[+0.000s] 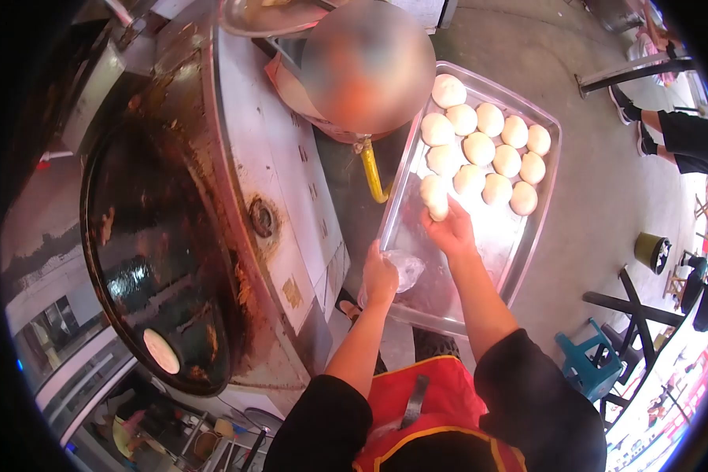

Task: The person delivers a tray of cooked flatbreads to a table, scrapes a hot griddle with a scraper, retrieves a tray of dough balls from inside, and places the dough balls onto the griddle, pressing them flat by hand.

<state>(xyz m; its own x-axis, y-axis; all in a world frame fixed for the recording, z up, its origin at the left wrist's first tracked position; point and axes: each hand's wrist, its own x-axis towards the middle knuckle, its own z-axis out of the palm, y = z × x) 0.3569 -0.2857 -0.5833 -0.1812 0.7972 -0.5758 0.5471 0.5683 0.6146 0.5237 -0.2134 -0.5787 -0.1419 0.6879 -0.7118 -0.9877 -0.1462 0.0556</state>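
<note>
My right hand (451,230) is closed on a pale dough ball (434,197) at the near left end of the rows. Several more round dough balls (478,148) lie in the far part of a shallow metal tray (539,224). At the tray's left rim, my left hand (380,275) is curled round the edge. Crumpled clear plastic (405,269) lies against its fingers, and whether they also pinch it is hard to make out. Between my hands the bare metal of the tray shows.
A large black round griddle (153,259) stands to my left, with one flat dough round (161,351) near its front edge. Beyond the tray is a yellow pipe (372,173). A blue-green stool (590,362) stands at right, and a person's legs (676,138) show farther off.
</note>
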